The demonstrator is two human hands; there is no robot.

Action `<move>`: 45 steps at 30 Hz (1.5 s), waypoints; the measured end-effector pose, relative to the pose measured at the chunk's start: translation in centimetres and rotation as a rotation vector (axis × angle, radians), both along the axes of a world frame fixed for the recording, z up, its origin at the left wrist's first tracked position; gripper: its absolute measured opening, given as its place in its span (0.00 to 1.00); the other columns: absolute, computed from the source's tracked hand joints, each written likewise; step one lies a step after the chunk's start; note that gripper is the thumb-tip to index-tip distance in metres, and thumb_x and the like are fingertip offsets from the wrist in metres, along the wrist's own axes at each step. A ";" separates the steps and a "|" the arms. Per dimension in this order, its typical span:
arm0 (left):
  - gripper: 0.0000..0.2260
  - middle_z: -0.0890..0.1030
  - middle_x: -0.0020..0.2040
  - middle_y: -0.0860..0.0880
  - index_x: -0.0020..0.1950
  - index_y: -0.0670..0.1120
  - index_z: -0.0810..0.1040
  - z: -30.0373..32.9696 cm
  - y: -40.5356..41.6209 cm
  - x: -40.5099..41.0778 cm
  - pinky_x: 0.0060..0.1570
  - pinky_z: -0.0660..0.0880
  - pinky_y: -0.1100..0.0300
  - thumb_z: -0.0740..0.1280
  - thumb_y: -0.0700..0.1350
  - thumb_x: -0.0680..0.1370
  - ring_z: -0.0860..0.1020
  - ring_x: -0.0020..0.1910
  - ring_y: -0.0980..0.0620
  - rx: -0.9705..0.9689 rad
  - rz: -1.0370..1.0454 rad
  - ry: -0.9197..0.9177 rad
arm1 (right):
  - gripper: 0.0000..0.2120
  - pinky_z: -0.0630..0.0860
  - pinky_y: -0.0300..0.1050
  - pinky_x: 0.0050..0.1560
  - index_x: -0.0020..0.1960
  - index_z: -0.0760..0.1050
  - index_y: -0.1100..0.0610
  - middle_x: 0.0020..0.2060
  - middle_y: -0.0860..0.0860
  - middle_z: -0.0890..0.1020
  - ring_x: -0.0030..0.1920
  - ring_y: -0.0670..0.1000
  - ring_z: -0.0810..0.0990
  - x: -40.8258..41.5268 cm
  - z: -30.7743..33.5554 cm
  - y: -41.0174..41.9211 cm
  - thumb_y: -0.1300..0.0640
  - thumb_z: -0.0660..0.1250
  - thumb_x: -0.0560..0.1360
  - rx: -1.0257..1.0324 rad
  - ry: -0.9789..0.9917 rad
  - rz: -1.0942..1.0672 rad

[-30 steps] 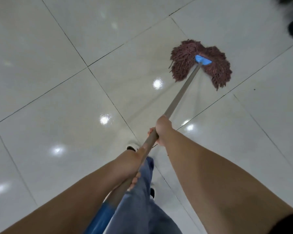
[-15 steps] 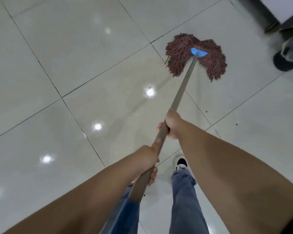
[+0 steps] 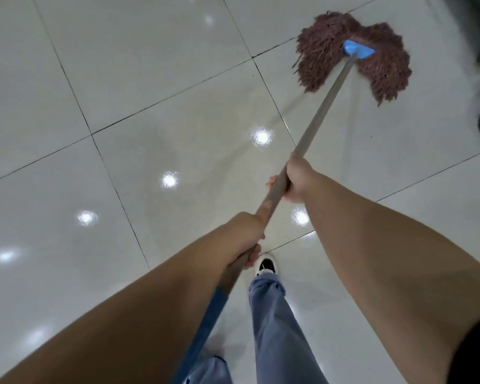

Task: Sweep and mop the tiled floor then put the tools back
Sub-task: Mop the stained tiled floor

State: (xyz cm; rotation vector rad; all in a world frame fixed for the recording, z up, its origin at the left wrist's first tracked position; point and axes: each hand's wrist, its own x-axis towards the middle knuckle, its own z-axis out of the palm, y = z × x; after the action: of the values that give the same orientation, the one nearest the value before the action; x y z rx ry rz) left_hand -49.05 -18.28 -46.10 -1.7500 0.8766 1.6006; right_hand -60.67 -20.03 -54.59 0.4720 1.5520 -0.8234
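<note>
Both hands are wrapped tight around the long grey metal mop handle (image 3: 323,105): the right hand (image 3: 294,180) grips further down toward the head, the left hand (image 3: 245,234) holds nearer the blue-sleeved top end, with a short stretch of bare shaft between them. That spread, I'd judge, gives leverage, one hand steering and the other pushing.

The glossy white tiled floor (image 3: 122,79) fills the room, crossed by dark grout lines and dotted with ceiling-light reflections; it looks faintly streaked along the handle's line, so mopping seems under way (the tools are not yet put back). The reddish-brown string mop head (image 3: 324,59) lies flat on the tiles, well ahead of the person, spread either side of its blue plastic triangular clamp (image 3: 358,51), splayed that way to cover more tile.

A leg in light blue jeans (image 3: 275,328) steps forward, ending in a black-and-white shoe (image 3: 266,266) just beside the left hand.

No bucket or other container shows here.
</note>
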 end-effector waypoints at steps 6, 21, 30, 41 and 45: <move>0.25 0.65 0.15 0.49 0.37 0.43 0.67 -0.1 -3.0 5.9 0.21 0.62 0.72 0.52 0.63 0.78 0.62 0.13 0.54 -0.173 -0.061 0.073 | 0.10 0.76 0.55 0.42 0.44 0.66 0.62 0.39 0.58 0.72 0.39 0.55 0.75 2.4 0.5 -1.4 0.57 0.58 0.81 -0.173 -0.059 -0.071; 0.27 0.66 0.17 0.50 0.40 0.43 0.70 8.4 10.1 45.8 0.21 0.64 0.69 0.54 0.68 0.75 0.64 0.15 0.53 -0.112 -0.004 -0.089 | 0.05 0.75 0.53 0.45 0.51 0.62 0.61 0.40 0.57 0.69 0.60 0.59 0.77 41.0 6.1 7.3 0.61 0.49 0.82 -0.090 -0.235 0.378; 0.30 0.69 0.21 0.49 0.41 0.42 0.71 15.1 24.6 71.6 0.20 0.65 0.68 0.51 0.69 0.74 0.65 0.16 0.53 -0.093 0.110 -0.291 | 0.17 0.77 0.48 0.33 0.67 0.58 0.57 0.42 0.59 0.73 0.35 0.56 0.79 70.6 10.3 19.8 0.52 0.55 0.82 -0.060 -0.428 0.470; 0.27 0.74 0.32 0.44 0.44 0.41 0.69 12.6 22.3 73.8 0.13 0.62 0.70 0.45 0.63 0.79 0.73 0.24 0.51 -0.190 -0.065 -0.217 | 0.15 0.70 0.35 0.23 0.40 0.60 0.58 0.26 0.52 0.64 0.15 0.47 0.66 75.7 7.8 17.8 0.51 0.54 0.82 -0.130 -0.172 0.292; 0.25 0.72 0.30 0.45 0.41 0.41 0.69 10.5 18.0 70.1 0.11 0.61 0.72 0.47 0.61 0.80 0.72 0.22 0.52 -0.256 -0.048 -0.123 | 0.15 0.68 0.33 0.21 0.39 0.59 0.58 0.27 0.52 0.63 0.14 0.47 0.65 71.5 6.8 12.7 0.52 0.54 0.82 -0.119 -0.152 0.260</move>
State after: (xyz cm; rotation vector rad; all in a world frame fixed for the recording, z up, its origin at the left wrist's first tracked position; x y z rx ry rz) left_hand 21.06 -0.30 -35.57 -1.9629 1.0940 1.3817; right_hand 10.84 -7.37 -47.83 0.2338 1.3804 -0.6594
